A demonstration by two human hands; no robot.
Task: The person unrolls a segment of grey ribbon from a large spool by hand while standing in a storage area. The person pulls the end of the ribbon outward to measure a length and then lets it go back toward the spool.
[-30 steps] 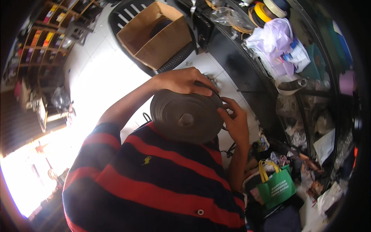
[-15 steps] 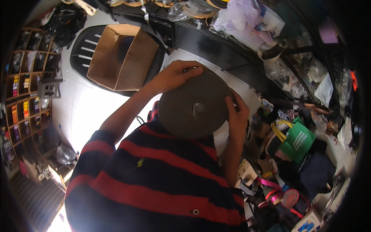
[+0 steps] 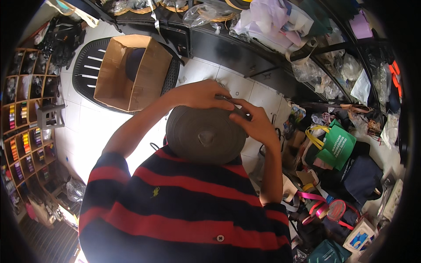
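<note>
A large roll of dark grey strap (image 3: 186, 136), wound flat in tight turns around a small centre hole, stands against my striped shirt front. At its far edge my left hand (image 3: 206, 95) is closed, the thumb lying along the top and the fingertips bent over the rim. My right hand (image 3: 258, 122) meets it there from the right, its fingers pinching at the roll's outer turn. Both hands' fingertips nearly touch around a short dark piece at the rim, seemingly the strap's end. The roll's underside is hidden.
An open cardboard box (image 3: 151, 81) with a dark round thing inside rests on a black chair (image 3: 83, 79). Thread shelves (image 3: 26, 114) line the left. At right lie a green bag (image 3: 335, 144), ribbon rolls (image 3: 337, 210) and clutter. A black cabinet (image 3: 228, 52) stands ahead.
My right hand has moved from the roll's right side up to its far edge, beside my left hand. The roll has dropped slightly leftward and tilted, and my left hand has shifted lower.
</note>
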